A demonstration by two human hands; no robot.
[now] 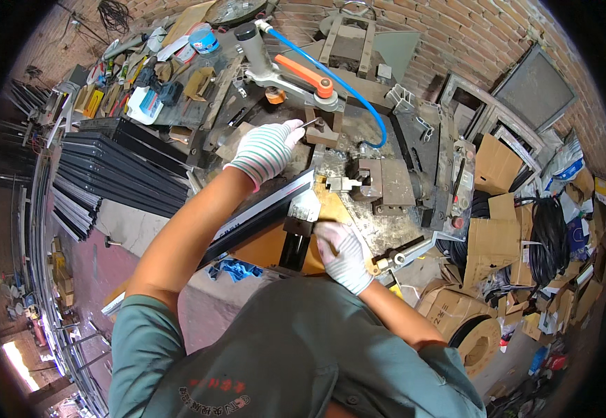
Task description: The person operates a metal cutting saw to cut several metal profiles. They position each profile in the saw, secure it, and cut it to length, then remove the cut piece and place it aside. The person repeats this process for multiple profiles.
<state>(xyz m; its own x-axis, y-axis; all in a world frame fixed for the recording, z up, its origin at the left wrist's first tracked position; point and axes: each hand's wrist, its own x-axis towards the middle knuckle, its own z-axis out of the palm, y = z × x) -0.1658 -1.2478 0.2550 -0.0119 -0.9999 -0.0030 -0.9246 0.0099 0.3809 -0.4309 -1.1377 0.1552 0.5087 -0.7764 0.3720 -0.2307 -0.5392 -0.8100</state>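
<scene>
My left hand, in a striped knit glove, pinches a thin metal rod-like tool beside a steel block below the clamp with the orange lever. Under my left forearm runs a dark profile with a white film strip, slanting up to the machine's middle. Gloved in the same knit, my right hand is slightly blurred, thumb and fingers apart, with nothing seen between them. Its fingertips are close to a black block on the bench front; whether they touch it cannot be told.
Stacked dark profiles lie to the left. Behind them are a cordless drill and a blue-labelled tub. A blue air hose arcs over the steel machine bed. Cardboard boxes and black coils crowd the right.
</scene>
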